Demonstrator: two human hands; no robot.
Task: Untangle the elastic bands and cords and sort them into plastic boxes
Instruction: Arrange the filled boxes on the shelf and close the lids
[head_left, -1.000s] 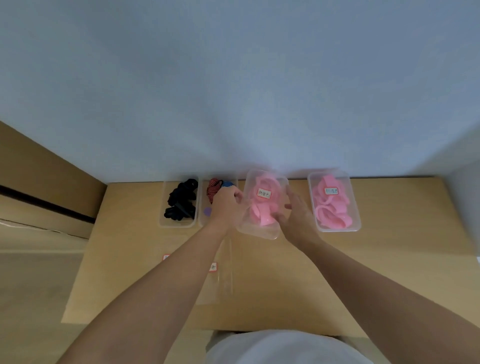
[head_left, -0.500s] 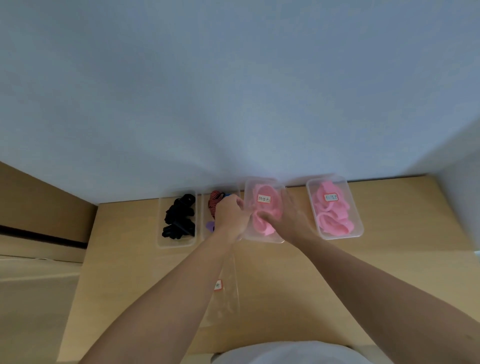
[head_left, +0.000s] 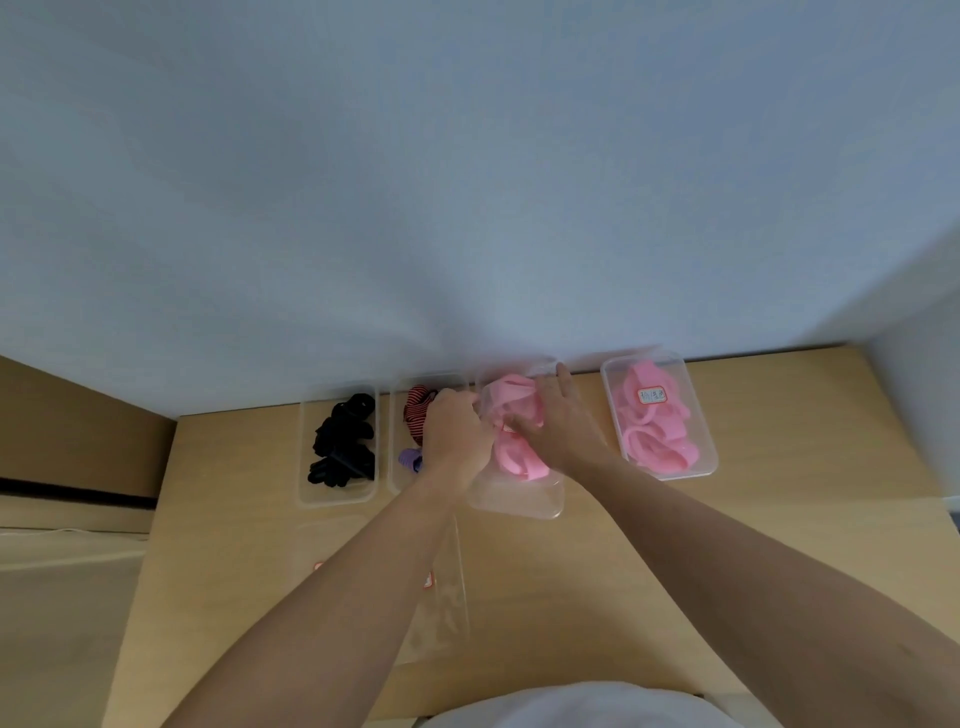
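The middle box (head_left: 519, 501), a clear plastic one, stands on the tabletop (head_left: 701, 571) and is tilted a little; I have it between my two hands. It holds a heap of pink bands (head_left: 519, 460). My left hand (head_left: 457, 436) is at the left rim of this box, its fingers curled around the rim, so it grips the box. My right hand (head_left: 563, 426) lies over the pink bands from the right side, fingers rather stretched, and one fingertip reaches the far rim. The thumb is hidden under the hand, so I cannot tell if it pinches a band or only presses.

Just to the left of the middle box, partly behind my left hand, is a second box (head_left: 395, 467) with a red-and-black striped band (head_left: 418, 410) and something purple (head_left: 408, 458). Further to the left stands a third box (head_left: 337, 499) with black bands (head_left: 343, 447). To the right of the middle box, a little apart from it, is a fourth box (head_left: 709, 457), also with pink bands (head_left: 654, 441) and a small white label (head_left: 652, 396). Nearer to me than the middle box lies some clear plastic (head_left: 447, 603) with a small red label (head_left: 427, 579). Behind all the boxes is a pale blue-grey wall (head_left: 467, 208).
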